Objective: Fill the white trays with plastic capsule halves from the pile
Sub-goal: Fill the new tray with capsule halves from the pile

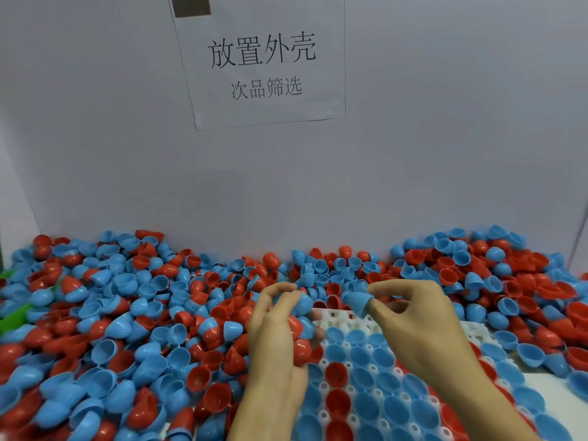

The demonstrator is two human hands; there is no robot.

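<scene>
A big pile of red and blue capsule halves (133, 316) covers the table from the left edge to the back wall. A white tray (334, 318) lies at the lower middle, most of its cups filled with blue and red halves. My left hand (276, 338) hovers at the tray's left edge, cradling several halves, blue and red ones, in curled fingers. My right hand (420, 319) is above the tray's far end and pinches a single blue half (356, 302) between thumb and forefinger.
A grey wall stands right behind the pile, with a printed paper sign (264, 62) taped to it. Something green (12, 313) pokes out of the pile at the far left. More loose halves (525, 313) lie to the tray's right.
</scene>
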